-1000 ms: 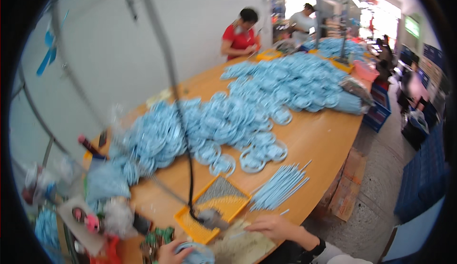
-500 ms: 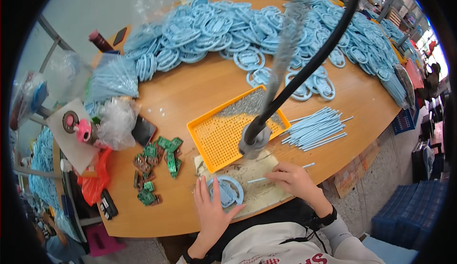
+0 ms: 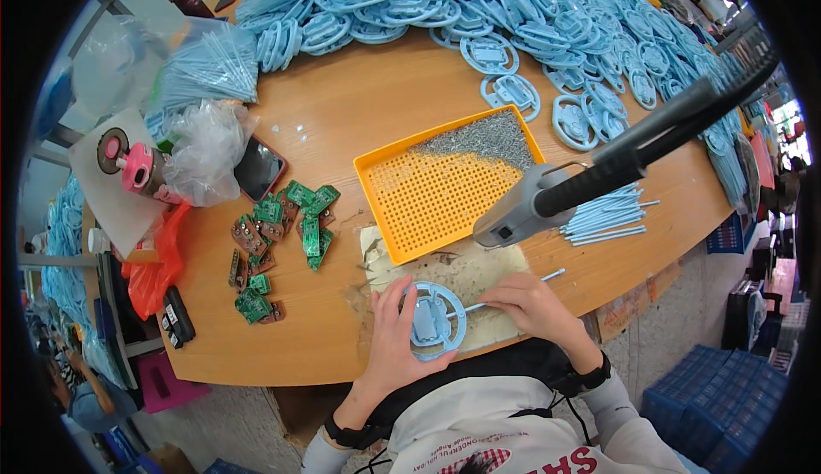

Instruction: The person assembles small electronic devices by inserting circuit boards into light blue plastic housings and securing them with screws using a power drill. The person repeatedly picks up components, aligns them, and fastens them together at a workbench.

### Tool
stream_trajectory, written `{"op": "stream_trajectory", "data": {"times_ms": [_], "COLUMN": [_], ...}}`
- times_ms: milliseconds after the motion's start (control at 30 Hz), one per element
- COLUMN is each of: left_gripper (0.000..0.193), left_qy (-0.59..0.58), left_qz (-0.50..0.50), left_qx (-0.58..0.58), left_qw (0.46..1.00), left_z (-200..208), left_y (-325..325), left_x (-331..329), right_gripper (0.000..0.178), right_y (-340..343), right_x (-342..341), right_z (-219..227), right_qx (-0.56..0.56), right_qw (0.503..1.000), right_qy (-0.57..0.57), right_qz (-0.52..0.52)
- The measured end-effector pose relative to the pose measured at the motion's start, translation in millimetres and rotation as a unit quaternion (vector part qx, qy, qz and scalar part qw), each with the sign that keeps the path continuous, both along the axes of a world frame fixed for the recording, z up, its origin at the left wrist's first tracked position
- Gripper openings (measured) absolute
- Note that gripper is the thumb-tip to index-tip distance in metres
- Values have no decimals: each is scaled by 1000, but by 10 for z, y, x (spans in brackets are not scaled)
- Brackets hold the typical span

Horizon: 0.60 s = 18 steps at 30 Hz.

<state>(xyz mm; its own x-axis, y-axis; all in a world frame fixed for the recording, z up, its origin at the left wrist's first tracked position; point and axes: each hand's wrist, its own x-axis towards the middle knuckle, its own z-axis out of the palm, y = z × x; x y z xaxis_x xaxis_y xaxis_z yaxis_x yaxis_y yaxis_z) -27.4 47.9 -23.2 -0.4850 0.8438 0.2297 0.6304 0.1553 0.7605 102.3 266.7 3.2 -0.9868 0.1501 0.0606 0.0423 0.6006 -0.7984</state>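
A light-blue round plastic frame (image 3: pixel 430 324) with a flat centre piece lies on a worn pale mat. My left hand (image 3: pixel 398 334) grips it, fingers at its left edge and thumb along the bottom. A thin light-blue plastic rod (image 3: pixel 554 275) is pinched in my right hand (image 3: pixel 528 305). The rod's left end meets the right side of the frame's rim; whether it sits inside the rim I cannot tell. Part of the rod is hidden behind my fingers.
A yellow perforated tray (image 3: pixel 402 247) holds many small metal screws. A grey tool (image 3: pixel 522 209) on a black hose hangs over its right corner. More rods (image 3: pixel 607 216) lie right, green circuit boards (image 3: pixel 312 226) left. Piled blue frames (image 3: pixel 368 3) line the far side.
My right hand has brought the rod leftward against the frame's rim. My left hand has closed around the frame. The view has shifted, and the hanging tool appears farther right.
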Motion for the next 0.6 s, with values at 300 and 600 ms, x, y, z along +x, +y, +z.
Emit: {"op": "stream_trajectory", "data": {"times_ms": [300, 600], "left_gripper": [105, 100], "left_qy": [44, 31], "left_qz": [4, 8], "left_qx": [-50, -74], "left_qw": [998, 997], "left_z": [7, 71], "left_y": [80, 64], "left_x": [53, 40], "right_gripper": [41, 53], "right_y": [-98, -68], "right_x": [-28, -154], "right_z": [-43, 106], "right_qx": [30, 187], "right_qw": [999, 971], "right_qy": [-24, -11], "right_qz": [27, 149]}}
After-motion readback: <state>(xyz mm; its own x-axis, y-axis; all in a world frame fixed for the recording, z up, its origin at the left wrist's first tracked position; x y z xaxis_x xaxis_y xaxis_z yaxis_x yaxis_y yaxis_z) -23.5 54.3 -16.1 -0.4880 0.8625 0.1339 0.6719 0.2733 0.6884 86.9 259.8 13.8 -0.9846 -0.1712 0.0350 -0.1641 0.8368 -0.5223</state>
